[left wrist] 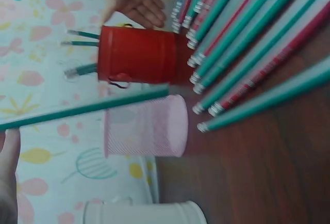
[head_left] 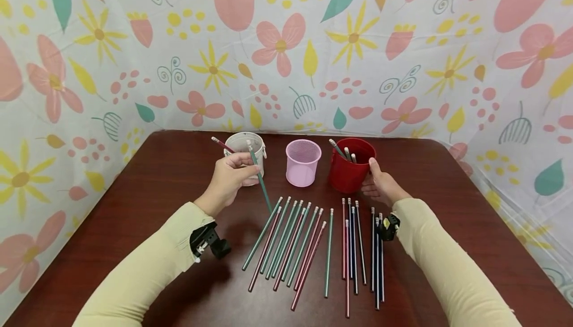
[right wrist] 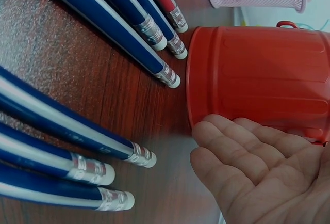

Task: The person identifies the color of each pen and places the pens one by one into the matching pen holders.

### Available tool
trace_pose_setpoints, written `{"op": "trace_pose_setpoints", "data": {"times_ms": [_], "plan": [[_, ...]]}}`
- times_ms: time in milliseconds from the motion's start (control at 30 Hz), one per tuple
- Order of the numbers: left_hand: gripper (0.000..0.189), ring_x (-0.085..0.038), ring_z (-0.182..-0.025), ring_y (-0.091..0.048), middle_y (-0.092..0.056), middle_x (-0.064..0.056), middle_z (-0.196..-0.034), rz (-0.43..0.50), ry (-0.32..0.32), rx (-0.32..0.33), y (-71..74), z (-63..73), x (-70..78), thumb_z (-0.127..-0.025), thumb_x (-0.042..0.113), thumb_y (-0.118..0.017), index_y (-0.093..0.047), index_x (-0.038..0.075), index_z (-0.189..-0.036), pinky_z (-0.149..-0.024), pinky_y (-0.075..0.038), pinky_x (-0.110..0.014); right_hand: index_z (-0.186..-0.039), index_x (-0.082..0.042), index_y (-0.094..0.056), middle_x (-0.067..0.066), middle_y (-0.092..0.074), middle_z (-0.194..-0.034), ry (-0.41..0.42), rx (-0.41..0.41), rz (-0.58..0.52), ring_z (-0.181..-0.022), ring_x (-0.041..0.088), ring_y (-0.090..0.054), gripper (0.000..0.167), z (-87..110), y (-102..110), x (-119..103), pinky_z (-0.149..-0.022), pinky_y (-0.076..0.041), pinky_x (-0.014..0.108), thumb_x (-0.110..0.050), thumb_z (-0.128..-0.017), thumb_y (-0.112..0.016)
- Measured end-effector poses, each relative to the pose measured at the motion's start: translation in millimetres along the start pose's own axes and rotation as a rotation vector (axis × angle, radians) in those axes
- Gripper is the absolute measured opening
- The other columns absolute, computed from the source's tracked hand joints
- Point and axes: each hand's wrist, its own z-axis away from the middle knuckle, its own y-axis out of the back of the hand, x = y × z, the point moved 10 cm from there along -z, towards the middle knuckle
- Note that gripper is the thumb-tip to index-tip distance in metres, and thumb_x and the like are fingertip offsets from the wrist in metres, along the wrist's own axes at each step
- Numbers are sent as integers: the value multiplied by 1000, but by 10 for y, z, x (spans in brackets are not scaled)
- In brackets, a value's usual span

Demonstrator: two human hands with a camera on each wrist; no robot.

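Observation:
My left hand (head_left: 230, 180) pinches a green pencil (head_left: 264, 187) between thumb and fingers, in front of the white bucket (head_left: 257, 144). The pencil slants, its eraser end up and its lower end over the table. A red pencil (head_left: 220, 143) leans out of that bucket. At the right, the red bucket (head_left: 346, 177) has three pencils (head_left: 346, 153) standing in it; they look green in the left wrist view. Beside it is my right hand (head_left: 382, 185), thumb at the rim. The right wrist view shows its palm turned up and its fingers extended against the bucket's side.
Between the buckets stands a pink mesh cup (head_left: 301, 172). Green and red pencils (head_left: 286, 242) lie in a row in front. Further right lie blue-and-white striped pencils (head_left: 373, 252) and a few red ones (head_left: 347, 277). A flowered cloth (head_left: 286, 93) hangs behind the brown table (head_left: 161, 177).

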Motion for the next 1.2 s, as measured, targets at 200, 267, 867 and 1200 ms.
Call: {"op": "trace_pose_setpoints", "data": {"times_ms": [200, 267, 867, 1200], "plan": [[28, -11, -66, -66, -61, -2, -74, 121, -160, 139, -29, -25, 172, -81, -19, -59, -69, 7, -84, -61, -58, -32, -133, 20, -34, 39, -39, -135, 5, 4, -7, -123, 48, -44, 99, 15, 13, 14, -106, -32, 55, -67, -93, -8], [26, -12, -66, -67, -62, -3, -75, 138, -184, 151, -50, -39, 207, -81, -20, -58, -68, 4, -85, -61, -58, -33, -133, 21, -33, 39, -38, -136, 5, 1, -14, -124, 49, -42, 98, 18, 9, 7, -106, -31, 56, -66, -94, -8], [17, -6, -73, -64, -69, -10, -84, -81, -165, 86, -674, -280, 341, -82, -10, -67, -63, -12, -99, -72, -56, -27, -144, 18, -9, 34, -15, -150, -164, -228, -293, -132, 39, -36, 105, -32, -92, 131, -113, -22, 46, -72, -90, -14], [16, -15, -85, -67, -71, -17, -93, -265, -178, 115, -905, -488, 301, -80, -3, -71, -68, -7, -95, -75, -54, -24, -142, 19, -16, 34, -31, -145, -155, -217, -250, -126, 35, -46, 96, -44, -10, 61, -109, -32, 42, -64, -94, -19]]}}
